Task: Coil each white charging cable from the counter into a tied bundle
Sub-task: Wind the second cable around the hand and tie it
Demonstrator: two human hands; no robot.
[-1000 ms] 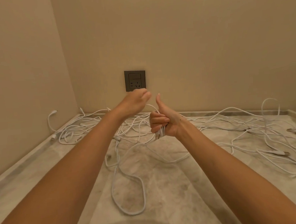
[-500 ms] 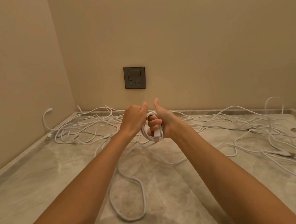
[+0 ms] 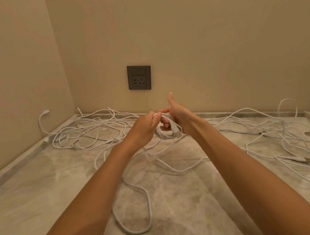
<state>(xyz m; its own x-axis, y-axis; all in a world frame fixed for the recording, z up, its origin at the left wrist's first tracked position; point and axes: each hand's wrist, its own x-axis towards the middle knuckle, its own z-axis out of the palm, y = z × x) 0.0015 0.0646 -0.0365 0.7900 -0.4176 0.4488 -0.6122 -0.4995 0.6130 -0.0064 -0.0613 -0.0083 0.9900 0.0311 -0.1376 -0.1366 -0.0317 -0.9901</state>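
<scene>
Above the middle of the marble counter (image 3: 45, 178) I hold a small coil of white charging cable (image 3: 171, 132), its USB plug sticking out at the lower right. My right hand (image 3: 179, 115) has the loops around its fingers, thumb raised. My left hand (image 3: 145, 127) pinches the cable's strand at the top of the coil. The free tail of this cable drops to the counter and runs toward me in a long loop (image 3: 145, 208). Several other loose white cables lie tangled at the back left (image 3: 82, 132) and at the right (image 3: 288, 142).
A dark wall socket (image 3: 139, 77) sits on the back wall above the counter. Beige walls close the counter on the left and at the back. A low stone lip runs along both walls.
My left hand has come down from near the socket to the coil, laying another turn. My right hand's fingers have loosened, and the USB plug now shows.
</scene>
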